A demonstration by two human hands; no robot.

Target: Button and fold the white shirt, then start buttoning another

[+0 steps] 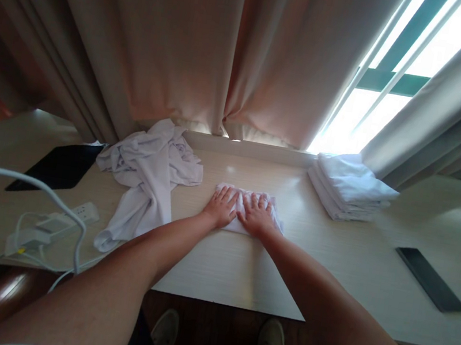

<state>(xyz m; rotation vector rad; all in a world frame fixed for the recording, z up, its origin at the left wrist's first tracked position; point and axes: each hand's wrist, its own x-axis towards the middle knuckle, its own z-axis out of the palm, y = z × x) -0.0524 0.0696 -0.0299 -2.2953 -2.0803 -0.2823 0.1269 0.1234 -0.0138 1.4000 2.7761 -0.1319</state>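
A folded white cloth garment (239, 226) lies flat on the pale wooden desk (215, 269), in the middle of the head view. My left hand (221, 207) rests palm down on its left part, fingers spread. On its right part lies my right hand (256, 214), also flat with fingers apart. The two thumbs almost meet near the garment's middle. Both hands cover much of the cloth, so its exact kind is hard to make out. To the left sits a crumpled heap of white clothing (150, 165). A neat stack of folded white clothes (348, 185) stands at the right.
A dark flat object (430, 279) lies on the right of the desk. At left are a black sheet-like item (60, 166), a white power strip (69, 220) and a white cable (55, 197). Curtains (181, 42) hang behind the desk, beside a bright window (395, 70).
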